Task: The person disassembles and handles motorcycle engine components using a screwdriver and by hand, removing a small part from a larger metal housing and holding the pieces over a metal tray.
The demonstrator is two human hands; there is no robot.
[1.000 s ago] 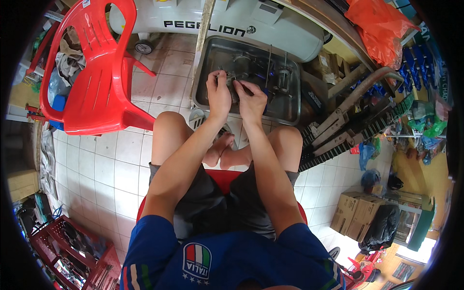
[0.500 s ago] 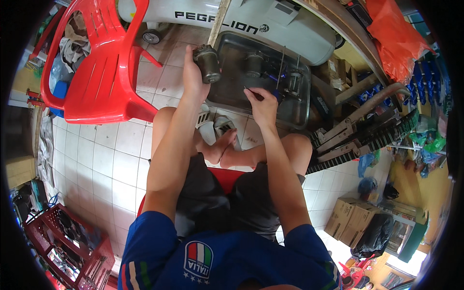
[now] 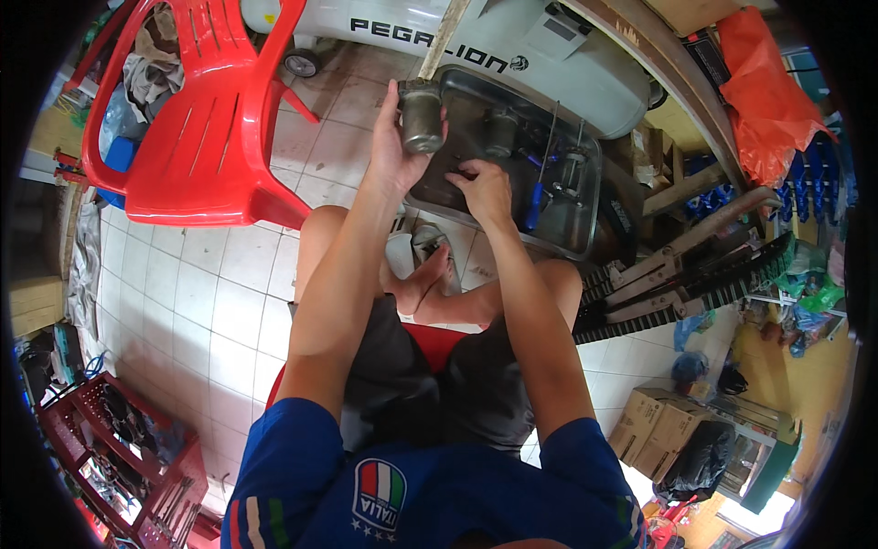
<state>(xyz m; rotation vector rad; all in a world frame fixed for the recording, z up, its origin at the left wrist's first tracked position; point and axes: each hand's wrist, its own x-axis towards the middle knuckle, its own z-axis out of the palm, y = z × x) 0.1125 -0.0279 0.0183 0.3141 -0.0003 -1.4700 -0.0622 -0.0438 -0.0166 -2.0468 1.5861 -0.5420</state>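
1. Metal cylinder (image 3: pixel 422 121): in the head view we find it raised in the left hand (image 3: pixel 393 157), at the left edge of a dark metal tray (image 3: pixel 572 229). Its broader, flanged end points to the far side and its rounded end to the near side.
2. Left hand: we record a grasp, with the palm and thumb along the left of the cylinder and fingertips showing at its right.
3. Right hand (image 3: pixel 487 190): we see it over the near part of the tray, to the right of the cylinder and apart from it, fingers bent. Whether it pinches anything small, we cannot tell.
4. Tray contents: we note a second cylinder (image 3: pixel 500 134) toward the far side, a screwdriver (image 3: pixel 535 209) with a blue handle to the right of the right hand, and a frame-like metal part (image 3: pixel 571 176) farther right.
5. Surroundings: we note a red plastic chair (image 3: pixel 187 160) at left, a white tank (image 3: pixel 430 53) beyond the tray, and an orange plastic bag (image 3: pixel 764 101) at far right.
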